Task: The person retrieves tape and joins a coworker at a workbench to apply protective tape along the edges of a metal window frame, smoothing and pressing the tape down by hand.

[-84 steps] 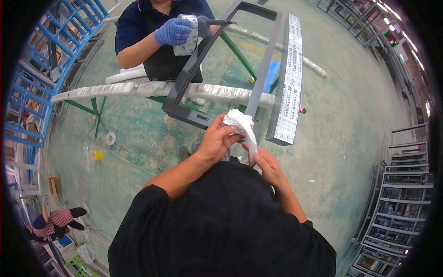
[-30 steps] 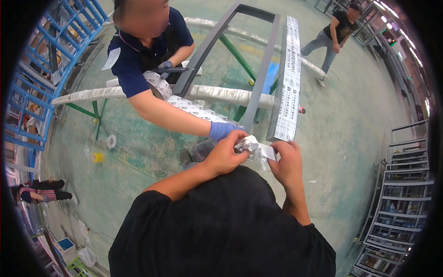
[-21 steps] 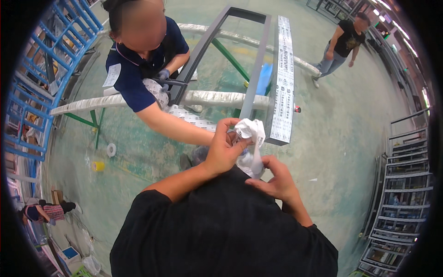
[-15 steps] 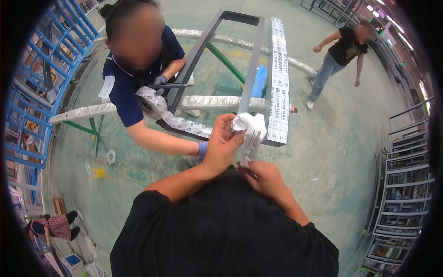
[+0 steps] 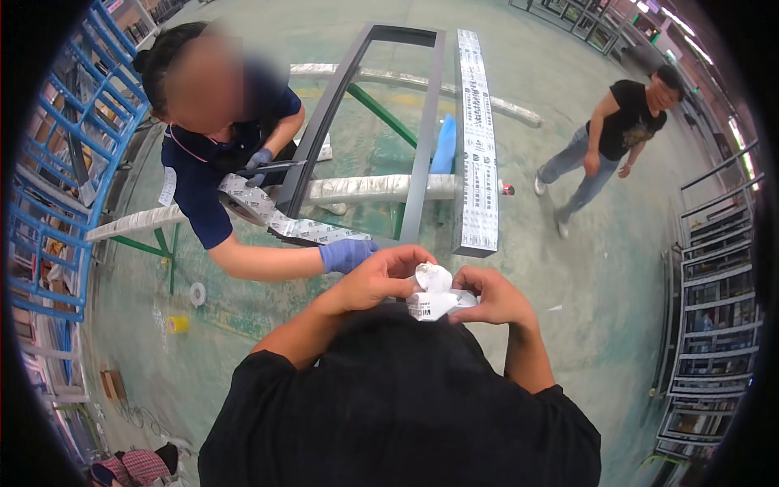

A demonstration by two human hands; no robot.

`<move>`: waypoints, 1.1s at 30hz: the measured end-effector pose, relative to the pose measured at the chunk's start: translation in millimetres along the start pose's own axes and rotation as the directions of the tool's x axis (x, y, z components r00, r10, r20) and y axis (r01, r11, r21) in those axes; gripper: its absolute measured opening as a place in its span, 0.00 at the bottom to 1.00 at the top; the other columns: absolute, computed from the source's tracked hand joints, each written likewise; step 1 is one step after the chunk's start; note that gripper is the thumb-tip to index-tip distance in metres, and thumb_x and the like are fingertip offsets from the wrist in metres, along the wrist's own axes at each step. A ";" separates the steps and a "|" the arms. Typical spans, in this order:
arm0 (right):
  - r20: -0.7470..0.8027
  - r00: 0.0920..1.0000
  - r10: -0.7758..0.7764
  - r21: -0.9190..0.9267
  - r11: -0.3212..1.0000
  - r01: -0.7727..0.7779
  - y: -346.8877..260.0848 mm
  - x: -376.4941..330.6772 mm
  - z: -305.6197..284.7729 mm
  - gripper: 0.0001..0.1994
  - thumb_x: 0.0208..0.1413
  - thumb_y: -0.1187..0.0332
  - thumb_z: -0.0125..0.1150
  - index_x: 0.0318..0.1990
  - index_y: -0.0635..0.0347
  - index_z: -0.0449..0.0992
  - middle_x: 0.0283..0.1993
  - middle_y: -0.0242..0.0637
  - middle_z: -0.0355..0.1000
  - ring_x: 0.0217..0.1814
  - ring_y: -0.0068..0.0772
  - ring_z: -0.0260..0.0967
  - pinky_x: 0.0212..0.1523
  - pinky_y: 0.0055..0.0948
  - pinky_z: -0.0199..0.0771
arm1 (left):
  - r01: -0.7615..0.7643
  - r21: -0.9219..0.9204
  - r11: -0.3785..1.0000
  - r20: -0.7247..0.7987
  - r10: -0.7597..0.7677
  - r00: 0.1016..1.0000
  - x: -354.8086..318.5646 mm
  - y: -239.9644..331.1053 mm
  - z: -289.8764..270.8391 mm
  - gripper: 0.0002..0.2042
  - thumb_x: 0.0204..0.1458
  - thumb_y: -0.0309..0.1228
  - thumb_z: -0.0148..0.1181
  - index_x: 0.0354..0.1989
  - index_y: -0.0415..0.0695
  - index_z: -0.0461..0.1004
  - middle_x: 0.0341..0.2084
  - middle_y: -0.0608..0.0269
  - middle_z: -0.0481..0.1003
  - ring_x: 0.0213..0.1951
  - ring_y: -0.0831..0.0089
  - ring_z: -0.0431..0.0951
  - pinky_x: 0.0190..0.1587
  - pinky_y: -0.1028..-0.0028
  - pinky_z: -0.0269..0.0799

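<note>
Nearest, a crumpled wad of white protective film (image 5: 434, 294) is held between both hands just in front of the chest. The left hand (image 5: 380, 280) is curled about the wad's left side, fingers bent over its top; the right hand (image 5: 492, 296) is closed on its right side, thumb and fingers pinched into the film. Neither hand is open, and both have hold of the same wad (printed side partly showing, print not legible).

Step judged in hand: stripped film being balled up tight.

Just beyond the left hand, a co-worker's blue-gloved hand (image 5: 345, 254) is seen holding a long strip of the same film (image 5: 280, 217), which runs up and left toward that person's other gloved hand at the dark grey metal frame (image 5: 369, 130). The frame is laid across padded rails (image 5: 377, 187) on green trestles. Its right-hand bar (image 5: 476, 150) is still covered in printed film.

Next move, as a judgement: the wad would need squeezing smaller while kept clear of the co-worker's strip.

Farther off: a tape roll (image 5: 197, 293) and a yellow item (image 5: 176, 324) on the floor at left, blue racking (image 5: 61, 174) at the left edge, another person (image 5: 613, 134) standing far right.
</note>
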State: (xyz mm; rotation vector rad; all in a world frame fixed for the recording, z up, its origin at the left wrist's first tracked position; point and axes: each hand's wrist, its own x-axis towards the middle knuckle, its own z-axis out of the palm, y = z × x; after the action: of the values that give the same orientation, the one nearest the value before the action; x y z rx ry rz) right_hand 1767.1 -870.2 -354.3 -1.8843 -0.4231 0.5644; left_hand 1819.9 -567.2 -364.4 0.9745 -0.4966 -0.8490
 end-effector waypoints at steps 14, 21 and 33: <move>-0.168 0.971 0.168 0.463 0.883 -0.072 11.4 21.4 18.4 0.25 0.70 0.70 0.69 0.72 0.65 0.73 0.56 0.33 0.81 0.51 0.21 0.78 0.52 0.28 0.80 | -0.210 0.856 0.472 -0.211 0.690 0.693 10.6 11.0 7.8 0.24 0.50 0.16 0.70 0.57 0.43 0.77 0.58 0.51 0.74 0.62 0.55 0.77 0.63 0.61 0.74; -0.164 0.983 0.085 0.504 0.864 0.009 3.5 21.3 33.2 0.18 0.72 0.68 0.65 0.64 0.69 0.78 0.39 0.37 0.82 0.37 0.27 0.79 0.39 0.30 0.81 | -0.244 0.909 0.339 -0.189 0.855 0.483 5.8 8.1 5.2 0.28 0.49 0.15 0.71 0.59 0.49 0.76 0.69 0.47 0.61 0.67 0.48 0.73 0.71 0.56 0.68; -0.662 0.727 -0.183 0.188 0.898 0.397 23.8 56.9 49.6 0.57 0.51 0.75 0.78 0.86 0.55 0.46 0.86 0.43 0.50 0.83 0.46 0.55 0.78 0.46 0.64 | -0.478 0.654 0.587 -0.102 0.694 0.712 6.6 7.4 8.5 0.25 0.53 0.15 0.65 0.60 0.46 0.72 0.73 0.48 0.68 0.77 0.48 0.65 0.75 0.57 0.63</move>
State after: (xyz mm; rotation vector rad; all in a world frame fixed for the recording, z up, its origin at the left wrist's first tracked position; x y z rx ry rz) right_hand 1786.7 -810.6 -402.6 -1.5269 -0.1578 -0.2292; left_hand 1820.7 -574.8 -353.8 1.3787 -0.7443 0.1469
